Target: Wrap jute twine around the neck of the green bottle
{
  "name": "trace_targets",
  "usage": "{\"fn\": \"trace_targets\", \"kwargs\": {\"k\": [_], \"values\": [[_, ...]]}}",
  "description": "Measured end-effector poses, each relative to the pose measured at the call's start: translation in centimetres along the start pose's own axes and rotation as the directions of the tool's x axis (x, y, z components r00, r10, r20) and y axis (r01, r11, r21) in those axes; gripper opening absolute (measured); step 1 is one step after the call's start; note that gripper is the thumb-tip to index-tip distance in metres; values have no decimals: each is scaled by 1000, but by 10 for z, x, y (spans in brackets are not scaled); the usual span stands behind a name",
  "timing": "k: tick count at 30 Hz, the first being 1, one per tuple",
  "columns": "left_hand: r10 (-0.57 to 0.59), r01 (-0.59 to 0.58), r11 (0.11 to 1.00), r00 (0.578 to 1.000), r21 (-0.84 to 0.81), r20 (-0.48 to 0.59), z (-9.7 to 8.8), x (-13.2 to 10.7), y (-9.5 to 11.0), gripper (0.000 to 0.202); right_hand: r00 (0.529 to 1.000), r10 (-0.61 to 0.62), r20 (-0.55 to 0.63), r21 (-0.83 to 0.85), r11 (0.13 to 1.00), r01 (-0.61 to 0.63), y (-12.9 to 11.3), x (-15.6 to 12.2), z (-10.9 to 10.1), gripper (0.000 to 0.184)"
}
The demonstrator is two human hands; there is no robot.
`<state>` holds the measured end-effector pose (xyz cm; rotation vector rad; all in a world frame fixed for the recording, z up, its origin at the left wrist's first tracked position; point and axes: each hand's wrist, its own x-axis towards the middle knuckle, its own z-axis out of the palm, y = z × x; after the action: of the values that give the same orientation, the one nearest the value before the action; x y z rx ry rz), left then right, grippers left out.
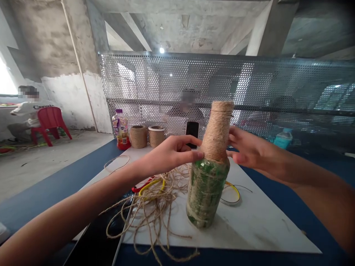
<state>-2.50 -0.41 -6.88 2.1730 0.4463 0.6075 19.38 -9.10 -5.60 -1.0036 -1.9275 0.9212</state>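
Observation:
A green glass bottle (206,192) stands upright on a white board (255,221). Jute twine is wound tightly around the bottle's neck and shoulder. My left hand (172,153) presses its fingertips against the left side of the wrapped shoulder, fingers held together. On the opposite side, my right hand (248,149) has its fingers around the neck. A loose tangle of twine (155,210) trails from the bottle across the board toward the front left.
Scissors with red and yellow handles (148,186) lie under the twine. Behind stand a juice bottle (121,129), two twine-wrapped jars (146,136) and a phone (192,131). A perforated metal screen (222,85) has a person behind it. Another person sits by a red chair (51,122).

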Motion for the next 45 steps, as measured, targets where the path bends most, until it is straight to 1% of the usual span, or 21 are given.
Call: {"fn": "trace_targets", "kwargs": {"k": [3,6,8,13,18,22,25,28,33,37,41,45], "values": [[18,-18,1000,999,17,-29,0,-2,2,35,1000,8,-21,-74,997,-9,-2,-3,-1,59],[50,-48,998,997,32,-61,-1,-5,6,38,999,-15,-50,-141,990,8,3,-4,1,57],[69,-65,996,995,55,-65,-2,-6,8,36,997,-18,-79,-164,986,5,5,-3,5,55],[106,-97,986,992,134,-62,-4,-8,9,30,991,10,-131,-139,990,-28,5,-1,15,55],[125,-110,977,989,182,-74,-4,-8,7,32,989,15,-145,-76,997,-26,-1,0,21,49],[119,-102,975,989,197,-82,-4,-9,8,33,977,67,-202,-82,993,-85,-4,1,27,49],[112,-96,976,991,196,-71,-4,-9,9,32,966,63,-250,-70,994,-83,-5,3,33,43],[108,-92,977,991,195,-76,-4,-8,9,32,956,92,-279,-20,995,-102,-5,4,38,39],[105,-91,980,992,178,-74,-3,-7,8,33,950,74,-305,-25,996,-86,-1,6,39,37],[116,-103,979,991,178,-65,-3,-7,8,34,956,62,-287,-10,998,-68,1,6,35,39],[112,-102,979,993,174,-45,-4,-6,6,36,979,56,-196,47,998,-47,-3,4,31,42],[114,-107,980,993,167,-30,-5,-6,6,37,992,59,-111,87,995,-50,-4,2,19,45]]}}
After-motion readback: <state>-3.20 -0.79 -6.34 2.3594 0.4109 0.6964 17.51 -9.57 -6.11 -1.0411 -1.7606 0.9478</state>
